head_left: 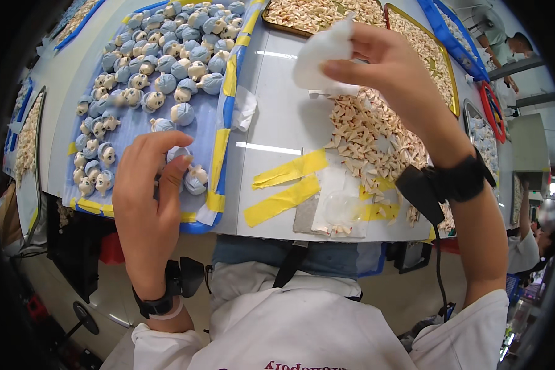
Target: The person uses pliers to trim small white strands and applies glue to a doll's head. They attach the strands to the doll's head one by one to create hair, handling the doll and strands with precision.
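Observation:
My left hand (149, 179) is over the near right part of a blue tray (219, 148) lined with pale sheeting. Its thumb and forefinger curl round a small doll head (177, 152) with blue hair, which the fingers partly hide. Many similar heads lie in that tray, some face up; one head (195, 179) rests just beside my thumb. Above the table, my right hand (376, 61) pinches a thin, crumpled white sheet (322, 55), tissue or soft wrap. Below it spreads a loose pile of small cream-coloured pointed pieces (367, 126) with reddish marks.
Yellow tape strips (283, 191) stick to the white table, near a small clear round dish (342, 208). Trays of cream pieces (320, 15) stand at the back and right. A white scrap (245, 108) lies beside the blue tray. Other people (517, 46) are at the right.

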`<state>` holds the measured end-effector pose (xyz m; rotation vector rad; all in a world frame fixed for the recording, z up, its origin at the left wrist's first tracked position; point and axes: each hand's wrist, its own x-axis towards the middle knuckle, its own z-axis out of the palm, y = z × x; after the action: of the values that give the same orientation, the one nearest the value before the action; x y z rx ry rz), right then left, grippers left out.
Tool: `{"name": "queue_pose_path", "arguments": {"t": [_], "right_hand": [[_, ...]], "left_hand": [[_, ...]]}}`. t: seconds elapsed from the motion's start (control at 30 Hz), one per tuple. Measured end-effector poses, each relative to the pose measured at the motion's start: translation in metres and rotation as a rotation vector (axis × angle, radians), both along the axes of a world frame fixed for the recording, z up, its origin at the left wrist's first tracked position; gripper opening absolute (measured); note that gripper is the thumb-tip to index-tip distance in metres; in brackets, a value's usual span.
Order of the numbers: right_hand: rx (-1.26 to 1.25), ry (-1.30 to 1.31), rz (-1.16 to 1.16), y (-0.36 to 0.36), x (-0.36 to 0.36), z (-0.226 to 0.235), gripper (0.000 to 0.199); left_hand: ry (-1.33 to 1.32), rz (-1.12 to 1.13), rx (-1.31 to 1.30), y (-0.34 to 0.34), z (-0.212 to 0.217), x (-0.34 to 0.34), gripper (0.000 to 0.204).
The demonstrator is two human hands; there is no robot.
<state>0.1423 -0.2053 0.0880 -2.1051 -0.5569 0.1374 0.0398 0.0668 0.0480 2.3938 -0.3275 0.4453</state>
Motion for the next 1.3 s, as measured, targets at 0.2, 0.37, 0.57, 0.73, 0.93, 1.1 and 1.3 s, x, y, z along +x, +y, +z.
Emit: {"name": "queue_pose_path", "arguments": {"t": [0.2, 0.37, 0.57, 0.73, 0.93, 1.1, 1.3], "right_hand": [[0.298, 0.114, -0.186, -0.03, -0.067, 0.018, 0.05], [0.485, 0.403, -0.33, -0.048, -0.14, 0.016, 0.055], [0.385, 0.434, -0.488, -0.054, -0.177, -0.001, 0.058], [0.33, 0.385, -0.554, -0.048, -0.177, -0.004, 0.053], [0.367, 0.354, -0.576, -0.051, -0.169, -0.01, 0.051], [0.45, 0.395, -0.595, -0.044, -0.163, -0.009, 0.051], [0.266, 0.357, -0.593, -0.044, -0.16, -0.005, 0.068]], "left_hand": [[-0.074, 0.019, -0.097, 0.0, -0.003, -0.004, 0.013], [-0.263, -0.038, -0.179, 0.007, -0.01, -0.004, 0.009], [-0.018, -0.202, -0.779, 0.026, 0.0, -0.026, 0.019], [0.182, -0.458, -0.851, 0.002, -0.004, -0.046, 0.043], [0.28, -0.321, -0.779, -0.014, -0.013, -0.057, 0.044], [0.212, -0.167, -0.662, -0.014, -0.004, -0.05, 0.05], [0.088, -0.082, -0.578, -0.014, -0.007, -0.037, 0.044]]}}
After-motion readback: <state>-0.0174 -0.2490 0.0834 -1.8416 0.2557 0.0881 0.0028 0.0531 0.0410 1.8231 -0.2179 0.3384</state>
